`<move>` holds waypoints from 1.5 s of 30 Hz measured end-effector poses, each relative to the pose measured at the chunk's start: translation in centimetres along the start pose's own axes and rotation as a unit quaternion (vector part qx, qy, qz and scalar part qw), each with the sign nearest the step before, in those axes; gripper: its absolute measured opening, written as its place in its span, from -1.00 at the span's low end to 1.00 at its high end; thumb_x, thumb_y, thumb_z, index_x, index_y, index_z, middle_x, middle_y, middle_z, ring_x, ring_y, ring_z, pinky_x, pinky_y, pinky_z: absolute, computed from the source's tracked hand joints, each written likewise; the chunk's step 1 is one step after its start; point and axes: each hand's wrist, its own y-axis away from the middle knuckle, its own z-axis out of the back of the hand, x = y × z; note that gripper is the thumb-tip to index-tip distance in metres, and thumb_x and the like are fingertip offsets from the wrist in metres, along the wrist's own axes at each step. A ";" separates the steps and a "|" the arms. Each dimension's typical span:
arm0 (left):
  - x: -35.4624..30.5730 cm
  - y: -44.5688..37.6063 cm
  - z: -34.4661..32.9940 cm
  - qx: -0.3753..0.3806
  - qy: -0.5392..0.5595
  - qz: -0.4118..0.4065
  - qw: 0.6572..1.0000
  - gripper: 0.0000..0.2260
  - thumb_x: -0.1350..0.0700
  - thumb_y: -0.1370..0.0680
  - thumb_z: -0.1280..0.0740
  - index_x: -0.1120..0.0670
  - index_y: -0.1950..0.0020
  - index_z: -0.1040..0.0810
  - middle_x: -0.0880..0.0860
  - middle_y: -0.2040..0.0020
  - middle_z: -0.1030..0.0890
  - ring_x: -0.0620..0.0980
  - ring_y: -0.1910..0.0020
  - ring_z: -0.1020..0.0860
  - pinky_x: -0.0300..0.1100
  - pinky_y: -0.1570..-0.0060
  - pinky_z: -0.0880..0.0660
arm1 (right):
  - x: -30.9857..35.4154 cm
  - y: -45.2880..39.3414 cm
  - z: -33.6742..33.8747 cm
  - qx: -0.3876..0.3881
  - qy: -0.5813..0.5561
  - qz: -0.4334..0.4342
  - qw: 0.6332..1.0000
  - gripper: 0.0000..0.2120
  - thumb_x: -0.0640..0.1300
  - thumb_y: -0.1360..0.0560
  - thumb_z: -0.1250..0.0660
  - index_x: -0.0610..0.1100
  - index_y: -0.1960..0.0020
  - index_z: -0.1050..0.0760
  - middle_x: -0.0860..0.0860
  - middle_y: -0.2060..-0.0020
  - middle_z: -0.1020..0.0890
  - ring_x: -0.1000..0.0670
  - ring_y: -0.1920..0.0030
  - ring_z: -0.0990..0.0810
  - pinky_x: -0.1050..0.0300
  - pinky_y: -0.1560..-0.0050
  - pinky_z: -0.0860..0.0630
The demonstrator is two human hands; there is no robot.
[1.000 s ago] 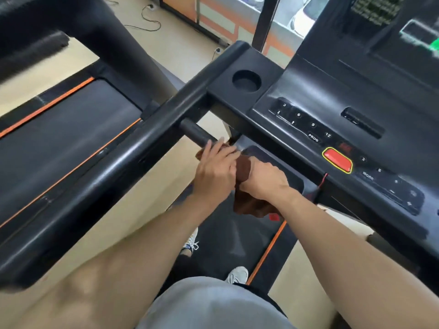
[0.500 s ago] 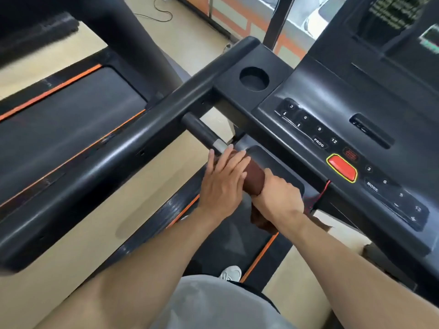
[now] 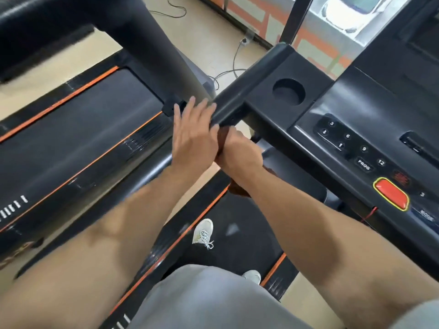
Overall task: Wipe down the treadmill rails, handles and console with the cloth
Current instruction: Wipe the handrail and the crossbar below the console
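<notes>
A brown cloth (image 3: 223, 138) is wrapped round the black handle bar under the treadmill's left rail (image 3: 234, 102). My right hand (image 3: 240, 153) grips the cloth on the bar, and a loose end of the cloth hangs below my wrist. With fingers straight, my left hand (image 3: 192, 136) lies just left of the right hand, its fingertips at the rail. The handle itself is almost wholly hidden by both hands. The console (image 3: 370, 129), with number keys and a red stop button (image 3: 390, 194), is at the right.
A round cup holder (image 3: 288, 91) sits in the console's left corner. A second treadmill's belt (image 3: 78, 129) and thick upright lie at the left. Cables trail over the beige floor at the top. My white shoes stand on the belt below.
Both hands with the cloth have slid up the handle bar toward the rail. The bare stretch of bar seen earlier is now covered. My left fingers have straightened out.
</notes>
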 end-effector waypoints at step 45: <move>-9.6 15.3 -6.5 0.164 -0.118 -0.197 0.960 -0.13 0.11 -0.47 -0.36 0.09 -0.67 0.04 0.04 -0.68 0.02 0.11 -0.66 0.09 0.12 -0.59 0.06 | -11.4 13.1 5.3 0.141 0.122 -0.082 0.979 -0.65 -0.09 -0.54 -0.36 -0.15 -0.25 -0.35 -0.05 0.07 -0.64 -0.14 0.11 -0.65 0.02 0.21 -0.41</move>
